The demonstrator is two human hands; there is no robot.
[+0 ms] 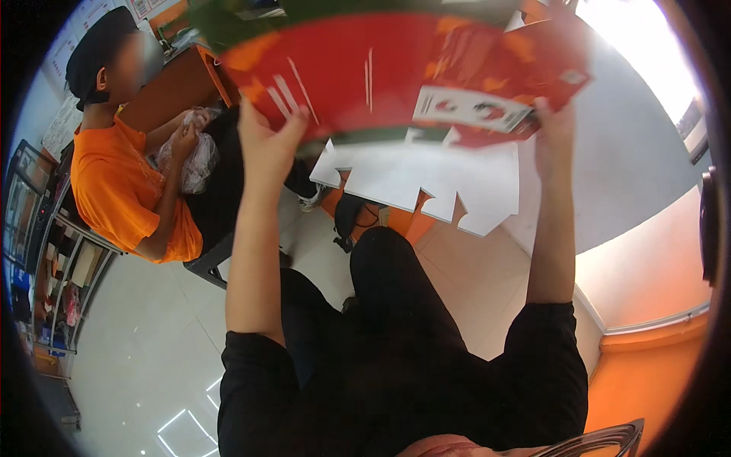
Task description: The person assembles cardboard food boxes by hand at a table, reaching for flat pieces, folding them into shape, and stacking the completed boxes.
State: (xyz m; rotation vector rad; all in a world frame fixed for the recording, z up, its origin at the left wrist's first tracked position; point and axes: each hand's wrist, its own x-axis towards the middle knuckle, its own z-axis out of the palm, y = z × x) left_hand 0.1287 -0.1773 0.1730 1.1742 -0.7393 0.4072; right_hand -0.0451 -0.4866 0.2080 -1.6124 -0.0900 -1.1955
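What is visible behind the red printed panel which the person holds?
Past its lower edge, part of a white notched panel shows. The red printed panel covers the rest; anything else there is hidden.

head view: head-worn, on the near side of the red panel [339, 76]
facing: downward, panel crossing its upper edge
nearness: near the panel, wide fisheye around it

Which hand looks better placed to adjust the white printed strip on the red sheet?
Probably the right hand: it holds the red sheet right beside the white printed strip. The left hand grips near the sheet's opposite side, farther from the strip.
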